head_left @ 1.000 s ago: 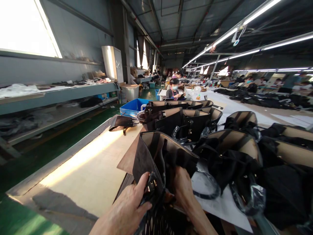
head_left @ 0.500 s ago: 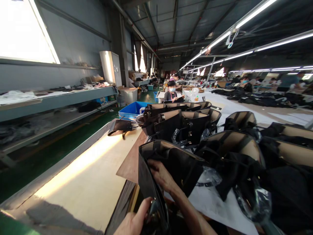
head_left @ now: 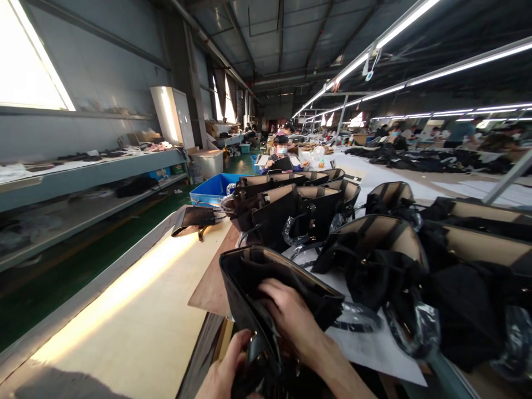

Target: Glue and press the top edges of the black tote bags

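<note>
A black handbag (head_left: 286, 266) with a stiff rim and gold-coloured fittings stands tilted at the table's near edge, its mouth facing up. My left hand (head_left: 226, 363) is closed on the near end of the bag, thumb on the outside by a strap and metal fitting; its other fingers are mostly hidden. Inside the mouth, my right hand (head_left: 291, 313) has its fingers bent down against the dark material, closed on the bag, with the fingertips out of sight. A plastic-wrapped handle (head_left: 359, 318) sticks out on the bag's right side.
Several black bags with beige linings (head_left: 374, 238) crowd the right and far side. A brown board (head_left: 211, 277) lies on the pale tabletop (head_left: 124, 321), with a small black piece (head_left: 193, 221) beyond. A blue bin (head_left: 214, 191) and a co-worker (head_left: 280, 158) are farther off.
My right hand has drawn back towards me inside the bag, and its fingers have bent more. The bag's mouth has narrowed. My left hand keeps its hold. The view has shifted slightly right.
</note>
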Action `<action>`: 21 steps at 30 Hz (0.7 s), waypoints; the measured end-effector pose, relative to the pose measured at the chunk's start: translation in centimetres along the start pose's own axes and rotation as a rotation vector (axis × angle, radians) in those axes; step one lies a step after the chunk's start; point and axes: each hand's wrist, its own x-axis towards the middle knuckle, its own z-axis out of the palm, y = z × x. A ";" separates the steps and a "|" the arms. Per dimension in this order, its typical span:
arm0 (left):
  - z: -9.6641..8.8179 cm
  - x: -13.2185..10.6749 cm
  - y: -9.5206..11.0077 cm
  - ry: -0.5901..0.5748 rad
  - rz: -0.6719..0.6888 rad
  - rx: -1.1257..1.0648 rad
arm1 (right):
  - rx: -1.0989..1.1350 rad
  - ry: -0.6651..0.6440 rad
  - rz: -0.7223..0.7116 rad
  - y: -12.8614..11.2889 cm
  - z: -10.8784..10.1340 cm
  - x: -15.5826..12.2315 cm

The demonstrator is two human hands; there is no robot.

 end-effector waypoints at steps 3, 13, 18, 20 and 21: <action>0.4 0.4 -0.3 0.054 0.019 -0.006 | -0.301 0.284 -0.192 0.0 -2.9 -4.0; 3.5 1.1 -0.2 0.149 0.098 -0.092 | -0.554 0.146 0.426 3.5 -10.3 -3.4; 5.0 1.3 1.5 0.063 0.076 -0.142 | -0.567 0.121 0.408 2.2 -13.1 -3.0; 5.9 1.4 2.0 0.028 0.018 -0.094 | -0.588 0.148 0.442 2.2 -14.2 -3.4; 6.2 1.5 2.2 0.019 -0.015 -0.057 | -0.594 0.156 0.467 2.4 -14.6 -3.6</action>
